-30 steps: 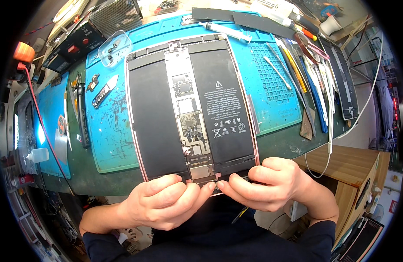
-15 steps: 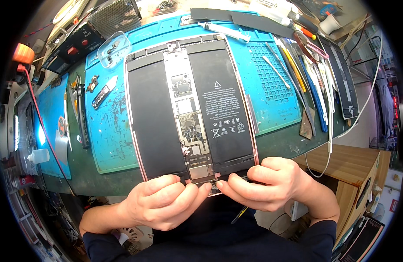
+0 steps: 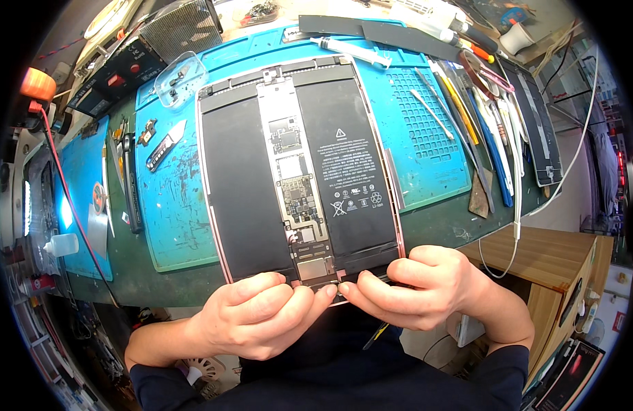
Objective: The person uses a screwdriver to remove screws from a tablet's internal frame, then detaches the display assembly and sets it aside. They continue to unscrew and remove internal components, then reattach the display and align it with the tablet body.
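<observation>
An opened tablet (image 3: 258, 185) lies in front of me, its near end toward my body. Two black batteries flank its circuit board (image 3: 299, 198). My left hand (image 3: 261, 315) is closed at the near edge, left of centre, fingers curled and one fingertip pressed by the middle. From the other side, my right hand (image 3: 422, 288) is closed on the same edge, its fingertip almost meeting the left one. The small parts at that spot are mostly hidden by the fingertips. A thin yellow-and-black tool (image 3: 376, 335) shows below my right hand; whether I hold it, I cannot tell.
Under the tablet is a blue work mat (image 3: 172, 233). To the right lie several tweezers and pry tools (image 3: 491, 130), with a cotton swab (image 3: 433, 113). A syringe (image 3: 350, 49) lies beyond the tablet. A clear tray (image 3: 181, 79) of small parts and a blade (image 3: 165, 145) are left.
Hardly anything differs. The tablet's far end has shifted very slightly left, and both hands keep their hold at its near edge.
</observation>
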`<state>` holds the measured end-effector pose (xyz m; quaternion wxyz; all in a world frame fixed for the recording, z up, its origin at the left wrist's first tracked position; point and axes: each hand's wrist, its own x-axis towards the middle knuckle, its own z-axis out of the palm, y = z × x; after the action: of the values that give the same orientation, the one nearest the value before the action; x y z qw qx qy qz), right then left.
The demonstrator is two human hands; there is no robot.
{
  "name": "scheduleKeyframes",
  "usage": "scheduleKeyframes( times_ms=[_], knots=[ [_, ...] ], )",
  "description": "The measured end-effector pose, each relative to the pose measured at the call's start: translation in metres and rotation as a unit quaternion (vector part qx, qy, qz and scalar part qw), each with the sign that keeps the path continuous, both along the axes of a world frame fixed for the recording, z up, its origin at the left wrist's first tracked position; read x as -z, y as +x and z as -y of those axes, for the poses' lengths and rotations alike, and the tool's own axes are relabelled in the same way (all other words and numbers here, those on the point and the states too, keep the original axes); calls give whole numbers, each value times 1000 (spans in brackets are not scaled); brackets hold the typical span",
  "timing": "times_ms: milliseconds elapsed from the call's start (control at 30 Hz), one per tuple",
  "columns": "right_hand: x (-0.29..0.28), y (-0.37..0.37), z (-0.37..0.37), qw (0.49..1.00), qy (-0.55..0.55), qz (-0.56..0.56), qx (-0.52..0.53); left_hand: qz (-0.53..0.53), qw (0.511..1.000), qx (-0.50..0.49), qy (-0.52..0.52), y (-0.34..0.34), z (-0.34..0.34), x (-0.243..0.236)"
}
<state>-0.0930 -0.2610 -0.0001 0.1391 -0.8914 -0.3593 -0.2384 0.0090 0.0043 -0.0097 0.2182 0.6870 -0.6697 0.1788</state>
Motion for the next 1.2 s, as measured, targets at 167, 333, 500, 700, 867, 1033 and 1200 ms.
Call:
scheduleKeyframes(
  times_ms=[167,333,500,700,867,1033,1200],
  knots=[
    [0,0,0,1000,-4,-2,-1,-2,1000,2,6,0,0,-1],
    [0,0,0,1000,-5,-4,-2,-16,1000,8,10,1,-1,-1],
    [-1,0,0,1000,-7,-6,1,-13,1000,5,5,-1,0,0],
    [1,0,1,1000,2,-4,-5,-19,1000,4,-6,-1,1,0],
    [1,1,1,1000,9,-7,-7,-16,1000,10,0,1,0,0],
    [0,2,1,1000,3,-16,-12,-16,1000,9,1,0,-1,0],
    [0,2,0,1000,6,-14,-9,-17,1000,6,3,1,-1,-1]
  ],
)
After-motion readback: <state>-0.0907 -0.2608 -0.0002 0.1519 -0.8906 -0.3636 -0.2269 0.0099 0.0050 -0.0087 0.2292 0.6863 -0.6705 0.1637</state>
